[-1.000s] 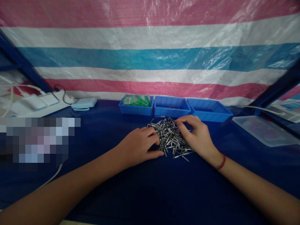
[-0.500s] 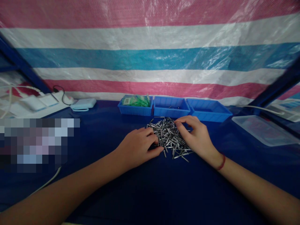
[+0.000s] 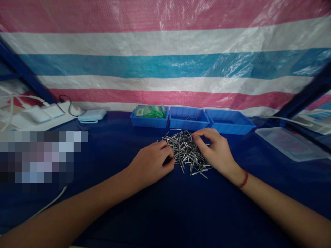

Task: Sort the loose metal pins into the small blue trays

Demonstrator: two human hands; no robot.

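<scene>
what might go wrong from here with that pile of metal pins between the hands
The loose silver metal pins lie crisscrossed, so lifting a few may drag out neighbours.

Strays at the near edge could scatter if the bare left hand sweeps them.

The bare right hand might get pricked by thin ends.

Behind the dark blue tabletop [image 3: 160, 213] hangs a wrinkled plastic sheet [image 3: 155, 65], with 2 pink bands and 1 blue band between white ones. Pale light glints off its creases. Dark blue frame bars slant at both sides, 1 bar [image 3: 38, 82] at left and 1 post [image 3: 305, 91] at right.
</scene>
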